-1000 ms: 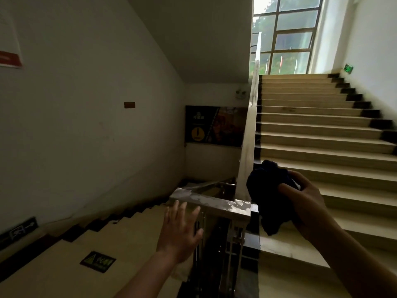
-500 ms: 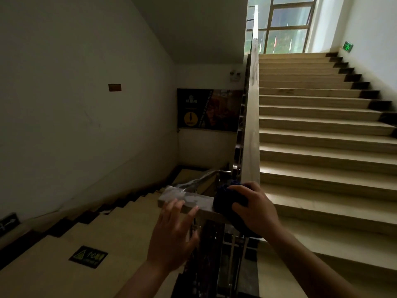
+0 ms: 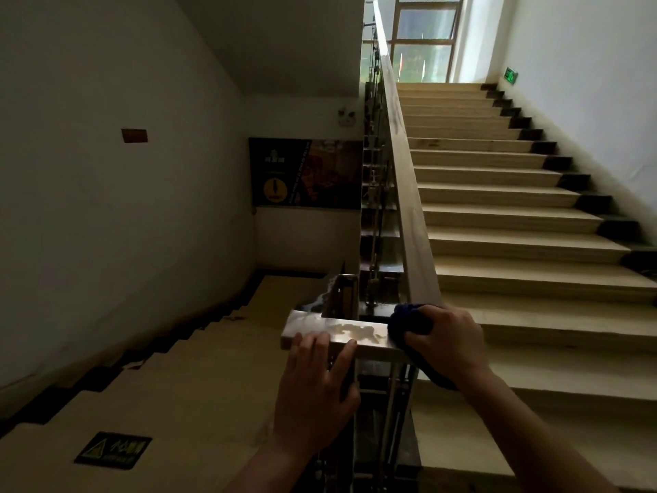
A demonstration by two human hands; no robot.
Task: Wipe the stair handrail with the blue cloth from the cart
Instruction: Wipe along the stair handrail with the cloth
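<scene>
Handrail (image 3: 409, 193) climbs from lower centre to the top of the frame, stairs (image 3: 515, 222) on its right. Right hand (image 3: 449, 341) clutches the blue cloth (image 3: 409, 320) at its base corner. Left hand (image 3: 316, 389) rests spread on the level rail section; a dark poster (image 3: 305, 172) hangs beyond.

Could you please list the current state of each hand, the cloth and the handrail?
Left hand: open, fingers resting on the rail's near edge.
Right hand: grip closed on the cloth.
Dark blue bunched cloth: pressed onto the rail corner.
Shiny flat metal handrail: blotchy marks visible beside the cloth.
</scene>
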